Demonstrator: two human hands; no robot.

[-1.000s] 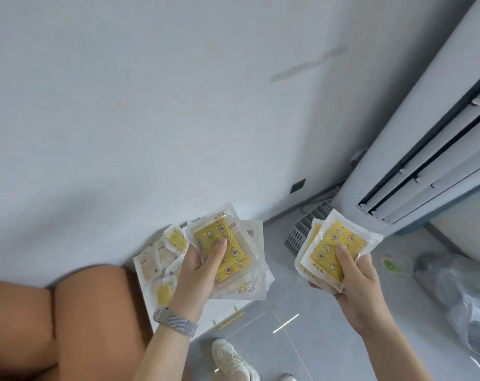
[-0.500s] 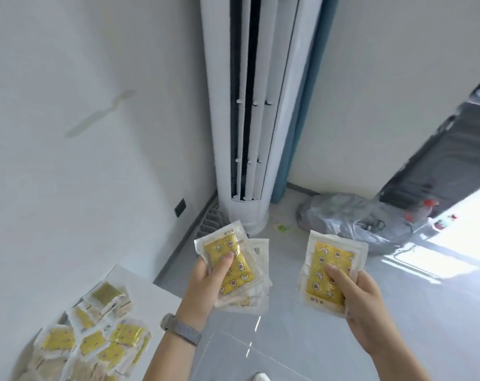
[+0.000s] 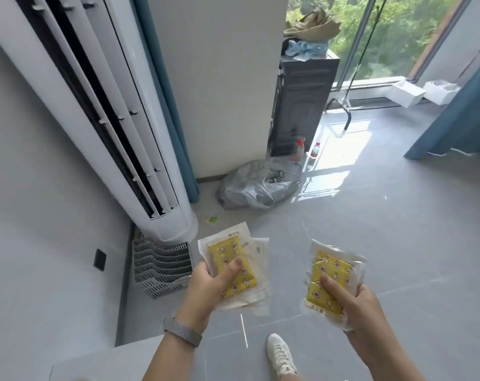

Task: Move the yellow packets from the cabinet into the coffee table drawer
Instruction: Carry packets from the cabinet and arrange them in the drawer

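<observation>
A home living room: standing air conditioner [image 3: 101, 127], blue curtains [image 3: 453, 116], tiled floor [image 3: 370, 215], big window [image 3: 392, 37].

We look down on a grey tiled floor [image 3: 384, 243] where a tall white standing air conditioner [image 3: 118, 127] leans across the left of the frame, a grey slatted plastic basket [image 3: 162, 270] at its base. Behind it hangs a blue curtain [image 3: 162, 92]. Against the white wall lies a crumpled grey plastic bag [image 3: 250, 188] — just beside it, a dark cabinet [image 3: 299, 105] topped with clutter, two small bottles [image 3: 315, 150] at its foot. We see green trees [image 3: 392, 31] through the window, and a white sneaker [image 3: 280, 356] below.
</observation>
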